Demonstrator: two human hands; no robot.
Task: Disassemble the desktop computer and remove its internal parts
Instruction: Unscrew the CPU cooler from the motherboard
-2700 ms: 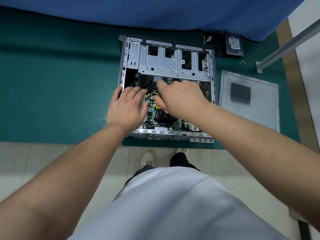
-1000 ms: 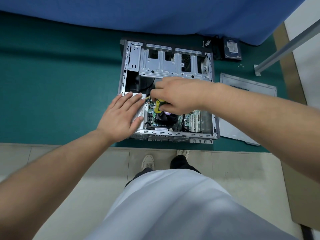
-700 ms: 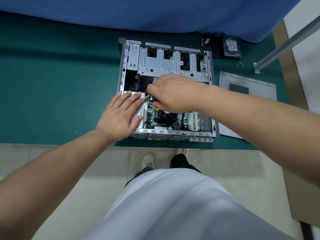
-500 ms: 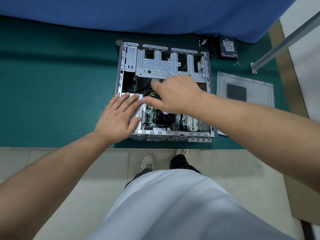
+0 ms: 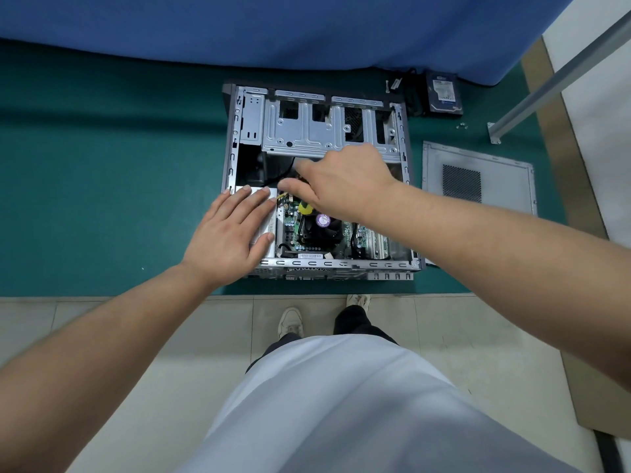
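Note:
The open grey computer case (image 5: 405, 165) lies on its side on a green mat. Inside it, a black CPU fan (image 5: 322, 230) sits on the green motherboard (image 5: 289, 230), and a silver drive cage (image 5: 307, 131) fills the far half. My left hand (image 5: 232, 233) rests flat, fingers straight, on the silver power supply (image 5: 256, 192) in the near left corner. My right hand (image 5: 345, 179) reaches over the board from the right, gripping a yellow-handled screwdriver (image 5: 305, 208). Its fingertips are near the yellow cables beside the power supply. The screwdriver's tip is hidden.
The removed side panel (image 5: 495, 179) lies on the mat to the right of the case. A hard drive (image 5: 444, 95) and loose screws (image 5: 461, 125) lie at the far right by a blue cloth. A metal leg (image 5: 546, 83) slants across the right. My feet stand below the table edge.
My right hand has shifted left over the motherboard with the screwdriver, toward the power supply's edge. My left hand stays flat on the power supply.

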